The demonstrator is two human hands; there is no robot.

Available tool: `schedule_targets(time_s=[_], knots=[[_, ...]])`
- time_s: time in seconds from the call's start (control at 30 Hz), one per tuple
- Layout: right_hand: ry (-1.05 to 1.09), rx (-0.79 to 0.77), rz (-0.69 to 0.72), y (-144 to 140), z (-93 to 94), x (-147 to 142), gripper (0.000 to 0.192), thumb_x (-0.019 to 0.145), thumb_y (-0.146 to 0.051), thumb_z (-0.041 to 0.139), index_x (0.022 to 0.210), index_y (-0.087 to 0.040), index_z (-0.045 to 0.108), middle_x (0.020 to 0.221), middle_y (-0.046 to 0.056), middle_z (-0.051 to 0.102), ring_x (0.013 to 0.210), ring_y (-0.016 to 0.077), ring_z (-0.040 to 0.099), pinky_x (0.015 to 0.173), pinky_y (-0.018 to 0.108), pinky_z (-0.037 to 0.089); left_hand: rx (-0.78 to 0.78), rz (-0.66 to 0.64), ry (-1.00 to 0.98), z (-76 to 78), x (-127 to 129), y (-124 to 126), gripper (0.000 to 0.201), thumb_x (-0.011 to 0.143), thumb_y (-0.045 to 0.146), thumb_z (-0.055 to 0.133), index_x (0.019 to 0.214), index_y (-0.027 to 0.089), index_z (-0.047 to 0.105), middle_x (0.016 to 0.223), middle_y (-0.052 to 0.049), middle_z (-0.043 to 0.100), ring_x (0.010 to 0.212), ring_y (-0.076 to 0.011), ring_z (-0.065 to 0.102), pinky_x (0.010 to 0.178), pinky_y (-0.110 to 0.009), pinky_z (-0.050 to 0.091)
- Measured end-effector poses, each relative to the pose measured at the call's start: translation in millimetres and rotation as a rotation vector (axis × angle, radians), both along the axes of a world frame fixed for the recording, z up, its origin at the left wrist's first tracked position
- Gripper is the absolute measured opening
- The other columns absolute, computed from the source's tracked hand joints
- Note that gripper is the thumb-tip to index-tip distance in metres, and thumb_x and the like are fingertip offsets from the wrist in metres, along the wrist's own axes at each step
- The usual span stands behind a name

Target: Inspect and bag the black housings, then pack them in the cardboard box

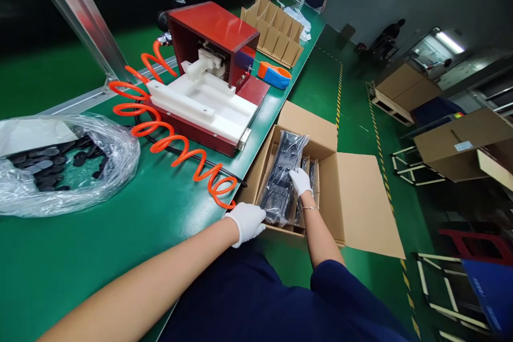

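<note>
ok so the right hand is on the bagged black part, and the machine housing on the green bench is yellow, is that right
Not quite: the head view shows the machine housing on the green bench is red, not yellow. The right hand is on the bagged black part.

Black molded part (282, 171), long and flat with a recessed, ribbed surface, is sealed in a clear, crinkled plastic bag (275, 215), broad face up, long axis running roughly 1 to 7 o'clock. It's in the open cardboard box (329, 184), on the 9 o'clock side of the interior, far end just short of the 12 o'clock wall, near end close to the 7 o'clock corner. Box flaps are folded out at 12–1 and 3–4 o'clock; whether the part touches bottom is hidden.
</note>
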State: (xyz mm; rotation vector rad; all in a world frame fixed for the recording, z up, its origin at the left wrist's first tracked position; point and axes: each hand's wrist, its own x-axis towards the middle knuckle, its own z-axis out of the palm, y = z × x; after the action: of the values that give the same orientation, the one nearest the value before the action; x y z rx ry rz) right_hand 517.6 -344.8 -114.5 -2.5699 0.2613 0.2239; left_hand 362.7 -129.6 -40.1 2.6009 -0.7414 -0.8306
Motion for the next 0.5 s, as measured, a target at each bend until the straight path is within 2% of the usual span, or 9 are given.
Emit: schedule_targets(time_s=[0.07, 0.13, 0.23, 0.3, 0.4, 0.5], knots=[[-0.054, 0.07, -0.019, -6, 11.1, -10, 0.031, 0.084, -0.04, 0.047, 0.086, -0.016, 0.066, 0.084, 0.004, 0.071, 0.08, 0.0178, 0.06, 0.078, 0.028, 0.05, -0.029, 0.044, -0.023, 0.5, 0, 0, 0.034, 0.099, 0.031, 0.049, 0.119, 0.012, 0.069, 0.117, -0.019, 0.073, 0.109, -0.0375, 0.072, 0.092, -0.05, 0.057], [-0.098, 0.135, -0.025, -8, 21.6, -19, 0.033, 0.085, -0.042, 0.046, 0.091, -0.016, 0.067, 0.088, 0.003, 0.072, 0.084, 0.0172, 0.061, 0.081, 0.027, 0.051, -0.097, 0.149, -0.055, -0.1, 0, 0, 0.04, 0.099, 0.031, 0.049, 0.133, 0.014, 0.061, 0.133, -0.018, 0.068, 0.118, -0.0349, 0.069, 0.098, -0.047, 0.056], [-0.188, 0.302, -0.02, -9, 36.3, -32, 0.04, 0.084, -0.045, 0.048, 0.105, -0.017, 0.069, 0.105, 0.005, 0.076, 0.097, 0.0191, 0.065, 0.091, 0.031, 0.053, -0.171, 0.334, -0.088, -1.9, -1, -3, 0.061, 0.098, 0.031, 0.051, 0.155, 0.013, 0.039, 0.157, -0.019, 0.05, 0.134, -0.0322, 0.06, 0.107, -0.042, 0.051], [-0.255, 0.463, -0.003, -9, 45.3, -41, 0.047, 0.082, -0.047, 0.051, 0.114, -0.017, 0.068, 0.117, 0.007, 0.075, 0.106, 0.0219, 0.067, 0.098, 0.035, 0.053, -0.141, 0.415, -0.081, -2.0, -1, -5, 0.069, 0.1, 0.031, 0.049, 0.162, 0.01, 0.025, 0.161, -0.022, 0.044, 0.136, -0.0319, 0.058, 0.108, -0.041, 0.049], [-0.323, 0.622, 0.041, -8, 57.2, -53, 0.052, 0.08, -0.049, 0.057, 0.119, -0.017, 0.068, 0.125, 0.009, 0.074, 0.116, 0.0253, 0.066, 0.107, 0.039, 0.05, -0.064, 0.458, -0.037, 0.4, -1, -7, 0.073, 0.102, 0.03, 0.045, 0.165, 0.008, 0.015, 0.147, -0.026, 0.058, 0.13, -0.0342, 0.064, 0.105, -0.043, 0.049], [-0.355, 0.689, 0.043, -7, 67.2, -64, 0.05, 0.078, -0.047, 0.06, 0.116, -0.017, 0.069, 0.125, 0.01, 0.074, 0.115, 0.0265, 0.068, 0.109, 0.041, 0.05, -0.02, 0.45, 0.003, 1.6, -1, -6, 0.072, 0.102, 0.032, 0.043, 0.166, 0.012, 0.016, 0.129, -0.023, 0.07, 0.12, -0.0368, 0.069, 0.099, -0.046, 0.051]])
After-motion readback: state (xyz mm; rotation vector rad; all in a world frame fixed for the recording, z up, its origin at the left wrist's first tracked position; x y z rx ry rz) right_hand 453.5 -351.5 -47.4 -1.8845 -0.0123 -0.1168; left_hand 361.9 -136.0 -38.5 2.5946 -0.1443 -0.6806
